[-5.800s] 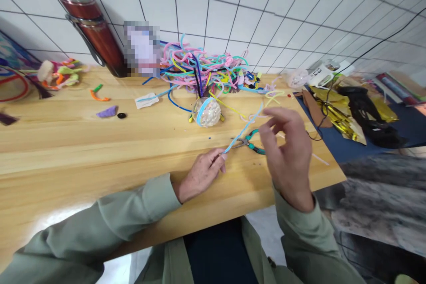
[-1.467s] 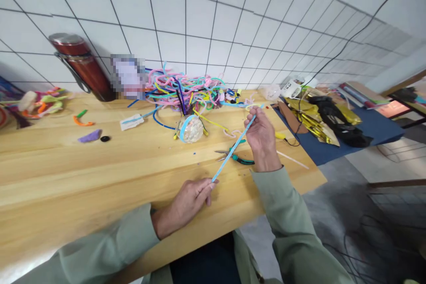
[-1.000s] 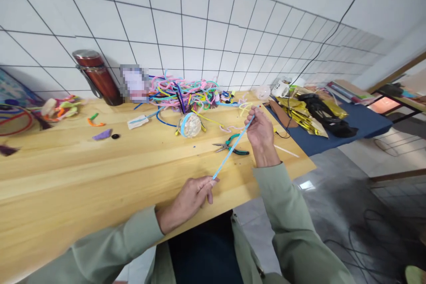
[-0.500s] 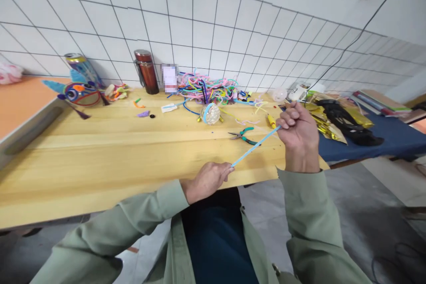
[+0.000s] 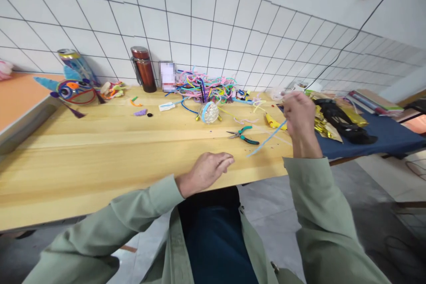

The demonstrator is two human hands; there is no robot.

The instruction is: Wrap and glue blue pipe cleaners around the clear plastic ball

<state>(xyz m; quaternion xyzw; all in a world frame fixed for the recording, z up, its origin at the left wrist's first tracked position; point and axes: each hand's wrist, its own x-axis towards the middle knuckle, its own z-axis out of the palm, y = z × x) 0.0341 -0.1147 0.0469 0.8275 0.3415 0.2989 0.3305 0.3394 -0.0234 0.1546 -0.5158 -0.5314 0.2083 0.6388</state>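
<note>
Right hand (image 5: 300,113) holds blue strip (image 5: 267,139), apart from left hand (image 5: 207,171).

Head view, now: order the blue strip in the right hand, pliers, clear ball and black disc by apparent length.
Longest to shortest:
1. Blue strip (visible part; looks nearer the camera)
2. Pliers
3. Clear ball
4. Black disc

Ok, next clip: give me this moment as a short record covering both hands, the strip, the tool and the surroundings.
Right hand: fingers closed on a blue pipe cleaner
Left hand: above the near table edge, nothing visible in its fingers
Pipe cleaner: one end in the right hand, loose end apart from the left
Tool: pliers, lying on the table, handles spread
Behind: tangled pile of pipe cleaners, red flask, upright
</note>
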